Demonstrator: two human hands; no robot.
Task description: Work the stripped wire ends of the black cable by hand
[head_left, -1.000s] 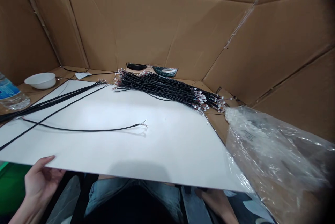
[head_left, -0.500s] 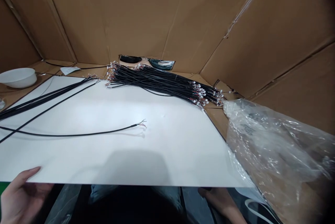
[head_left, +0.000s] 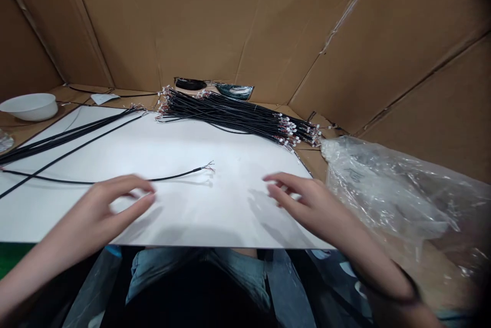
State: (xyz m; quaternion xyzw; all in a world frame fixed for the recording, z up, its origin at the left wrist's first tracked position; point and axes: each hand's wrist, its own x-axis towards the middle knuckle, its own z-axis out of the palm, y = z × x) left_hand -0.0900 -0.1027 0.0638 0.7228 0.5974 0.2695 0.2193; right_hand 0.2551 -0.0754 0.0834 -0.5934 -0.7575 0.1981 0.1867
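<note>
Nearby, 2 hands (left hand (head_left: 97,210), right hand (head_left: 307,202)) flank 1 loose wire (head_left: 115,180).

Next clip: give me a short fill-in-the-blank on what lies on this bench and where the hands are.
1. Both hands, left hand and right hand, are over the ____ board.
2. The lone cable ends in bare wires between the two ____.
3. The cable bundle lies at the board's ____ edge.
4. The plastic bag sits on the person's ____ side.

Missing words: white; hands; far; right
</note>
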